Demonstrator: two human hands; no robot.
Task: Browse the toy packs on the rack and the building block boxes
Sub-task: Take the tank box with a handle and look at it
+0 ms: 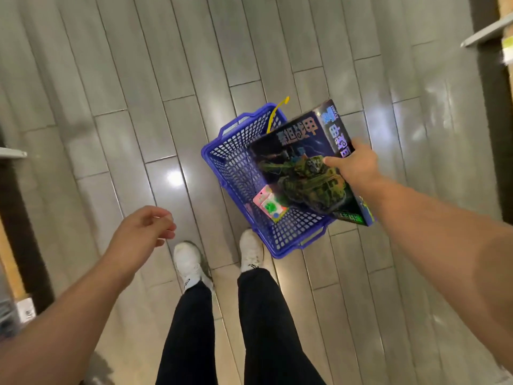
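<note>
Head view, looking straight down at the floor of grey planks.

Item 1: building block box, dark, printed with a camouflage tank; right of centre, tilted over the blue basket, its lower part seemingly inside the rim. The right hand holds it by the right edge, thumb on the printed face and fingers wrapped behind.

Item 2: small pink toy pack, lying on the basket bottom beside the box.

Item 3: left hand, lower left of centre, fingers loosely curled and grasping nothing.

Progress, as a judgement: one pack and one box have been picked out (the box not yet let go); any further browsing of rack and boxes is left.

Surroundings: yellow handle at the basket's far end; white shoes just below the basket; shelf edges at the upper right and left margins, blurred. Nothing blocks the basket, though it sits close by the feet.
</note>
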